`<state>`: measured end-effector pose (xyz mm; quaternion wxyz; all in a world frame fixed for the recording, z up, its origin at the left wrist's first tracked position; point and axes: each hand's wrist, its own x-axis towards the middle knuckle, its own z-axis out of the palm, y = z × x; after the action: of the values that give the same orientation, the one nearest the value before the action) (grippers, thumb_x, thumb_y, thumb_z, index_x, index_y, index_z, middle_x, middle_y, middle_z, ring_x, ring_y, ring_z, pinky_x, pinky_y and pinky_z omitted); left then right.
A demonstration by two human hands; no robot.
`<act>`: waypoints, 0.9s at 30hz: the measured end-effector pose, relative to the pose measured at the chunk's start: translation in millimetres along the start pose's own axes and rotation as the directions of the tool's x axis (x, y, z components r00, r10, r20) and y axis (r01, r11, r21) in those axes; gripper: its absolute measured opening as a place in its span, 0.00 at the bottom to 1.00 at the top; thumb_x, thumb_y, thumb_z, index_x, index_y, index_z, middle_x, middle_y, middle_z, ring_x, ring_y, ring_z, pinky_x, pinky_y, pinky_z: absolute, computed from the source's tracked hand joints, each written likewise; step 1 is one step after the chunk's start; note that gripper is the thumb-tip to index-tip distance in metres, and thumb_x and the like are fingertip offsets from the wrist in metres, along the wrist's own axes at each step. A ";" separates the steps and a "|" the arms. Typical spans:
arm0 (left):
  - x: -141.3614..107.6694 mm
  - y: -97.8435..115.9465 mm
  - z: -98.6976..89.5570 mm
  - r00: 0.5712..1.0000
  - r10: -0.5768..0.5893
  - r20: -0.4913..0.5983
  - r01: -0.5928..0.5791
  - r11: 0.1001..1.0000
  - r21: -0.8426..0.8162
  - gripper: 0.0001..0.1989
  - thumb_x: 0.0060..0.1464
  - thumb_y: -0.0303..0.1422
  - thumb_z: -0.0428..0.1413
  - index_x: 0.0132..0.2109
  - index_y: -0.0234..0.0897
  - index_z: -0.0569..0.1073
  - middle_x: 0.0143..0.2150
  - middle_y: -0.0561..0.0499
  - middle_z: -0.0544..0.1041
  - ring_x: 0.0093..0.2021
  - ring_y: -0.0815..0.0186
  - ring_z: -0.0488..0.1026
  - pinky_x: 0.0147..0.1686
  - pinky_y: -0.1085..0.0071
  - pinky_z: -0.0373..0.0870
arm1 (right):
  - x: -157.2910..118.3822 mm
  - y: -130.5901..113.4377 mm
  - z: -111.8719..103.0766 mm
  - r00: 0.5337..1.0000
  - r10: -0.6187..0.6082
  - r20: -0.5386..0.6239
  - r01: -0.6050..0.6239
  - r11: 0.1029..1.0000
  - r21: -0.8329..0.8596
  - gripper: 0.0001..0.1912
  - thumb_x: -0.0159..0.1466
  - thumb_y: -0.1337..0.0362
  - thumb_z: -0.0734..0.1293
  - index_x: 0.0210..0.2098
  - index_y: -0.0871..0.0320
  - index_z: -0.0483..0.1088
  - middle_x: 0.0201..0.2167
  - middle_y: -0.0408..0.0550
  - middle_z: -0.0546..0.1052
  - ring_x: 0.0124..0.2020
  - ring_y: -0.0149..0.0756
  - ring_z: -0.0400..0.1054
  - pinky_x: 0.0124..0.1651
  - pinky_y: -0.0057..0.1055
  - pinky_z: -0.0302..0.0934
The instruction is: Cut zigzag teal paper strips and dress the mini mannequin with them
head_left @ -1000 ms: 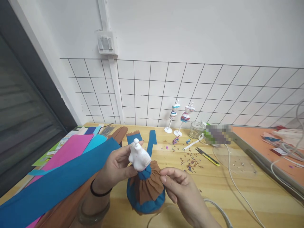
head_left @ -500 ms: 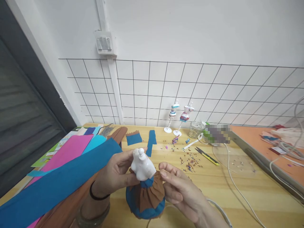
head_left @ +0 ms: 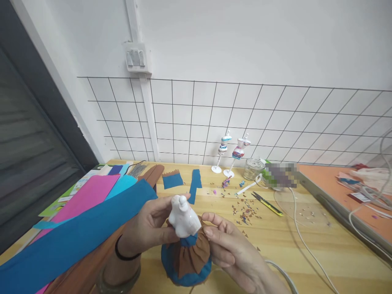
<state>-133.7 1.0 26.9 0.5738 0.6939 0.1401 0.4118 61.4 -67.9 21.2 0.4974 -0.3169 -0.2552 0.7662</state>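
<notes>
A small white mannequin (head_left: 185, 218) is tilted in front of me, wearing a skirt of pleated brown paper (head_left: 196, 255) over blue paper (head_left: 171, 265). My left hand (head_left: 150, 224) is closed around the mannequin's torso from the left, its thumb at the waist. On the other side my right hand (head_left: 228, 245) pinches the upper right edge of the brown pleats between thumb and fingers. The fingertips partly hide that edge. The mannequin's underside cannot be seen.
Blue (head_left: 92, 220), pink (head_left: 88, 190) and brown paper sheets lie at left. Cut blue pieces (head_left: 195, 183) lie behind my hands. Two small mannequins on stands (head_left: 239, 151), a glass jar (head_left: 255, 168), yellow snips (head_left: 268, 204), brown scraps (head_left: 245, 210) and a white cord (head_left: 306, 245) are at right.
My right fingers have moved slightly down and left against the brown pleats. The mannequin sits a little lower in view, and my left hand keeps its grip.
</notes>
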 end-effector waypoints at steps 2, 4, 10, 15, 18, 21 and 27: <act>0.3 0.3 0.4 1.000 -0.006 0.007 0.006 1.000 -0.011 0.28 0.44 0.32 0.61 0.54 0.41 0.66 0.39 0.46 0.73 0.41 0.56 0.69 0.37 0.65 0.66 | 0.4 -0.3 -0.3 1.000 -0.004 0.006 0.004 1.000 -0.003 0.16 0.51 0.65 0.73 0.36 0.59 0.65 0.10 0.28 0.60 0.08 0.13 0.39 0.13 0.17 0.31; 0.4 0.5 0.8 1.000 -0.020 0.004 0.020 1.000 -0.017 0.27 0.44 0.32 0.61 0.54 0.41 0.67 0.38 0.46 0.73 0.41 0.55 0.69 0.37 0.64 0.67 | 0.6 -0.6 0.1 1.000 -0.007 0.008 0.007 1.000 -0.005 0.17 0.50 0.66 0.74 0.36 0.58 0.65 0.13 0.30 0.64 0.08 0.12 0.40 0.13 0.17 0.32; -0.3 -1.0 -0.2 0.999 -0.036 0.004 0.036 0.999 -0.008 0.27 0.43 0.33 0.62 0.53 0.40 0.67 0.38 0.46 0.73 0.41 0.56 0.69 0.39 0.65 0.67 | -0.8 -0.5 3.2 1.000 -0.007 -0.024 0.007 1.000 -0.025 0.18 0.49 0.67 0.74 0.36 0.59 0.64 0.13 0.30 0.62 0.08 0.13 0.40 0.12 0.17 0.32; 1.1 -1.7 -1.3 1.000 -0.021 0.008 0.021 1.000 -0.017 0.27 0.44 0.32 0.61 0.53 0.40 0.67 0.38 0.46 0.73 0.39 0.58 0.69 0.36 0.66 0.66 | -0.4 -0.5 1.9 1.000 0.002 -0.024 -0.003 0.999 -0.039 0.19 0.49 0.66 0.74 0.38 0.59 0.66 0.12 0.30 0.62 0.08 0.12 0.40 0.12 0.17 0.32; 2.5 -1.3 -1.0 1.000 -0.024 -0.005 0.024 1.000 -0.016 0.27 0.43 0.33 0.62 0.53 0.39 0.68 0.37 0.46 0.73 0.38 0.58 0.69 0.35 0.67 0.66 | -1.0 -1.3 0.3 0.999 0.004 -0.039 -0.005 0.999 -0.042 0.20 0.48 0.66 0.75 0.38 0.59 0.67 0.11 0.29 0.62 0.08 0.12 0.40 0.13 0.17 0.32; 2.8 -1.6 -1.4 1.000 -0.025 -0.002 0.025 0.999 -0.025 0.28 0.43 0.34 0.62 0.54 0.38 0.67 0.35 0.46 0.73 0.38 0.58 0.69 0.36 0.66 0.66 | -2.4 -1.7 -1.8 0.997 0.004 -0.073 -0.006 0.999 -0.036 0.20 0.48 0.65 0.75 0.38 0.59 0.68 0.09 0.28 0.60 0.08 0.13 0.39 0.13 0.17 0.32; 3.2 0.1 -1.8 0.999 -0.037 -0.006 0.037 0.998 -0.047 0.27 0.43 0.33 0.61 0.53 0.37 0.67 0.37 0.45 0.73 0.35 0.61 0.68 0.32 0.69 0.65 | -2.0 0.6 -4.8 0.997 0.010 -0.083 -0.012 1.000 -0.027 0.19 0.46 0.66 0.76 0.36 0.59 0.68 0.12 0.31 0.65 0.08 0.12 0.41 0.13 0.17 0.32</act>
<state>-133.0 4.4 28.2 0.5969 0.6762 0.1451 0.4067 65.1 -69.6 18.0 0.4988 -0.3565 -0.2433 0.7516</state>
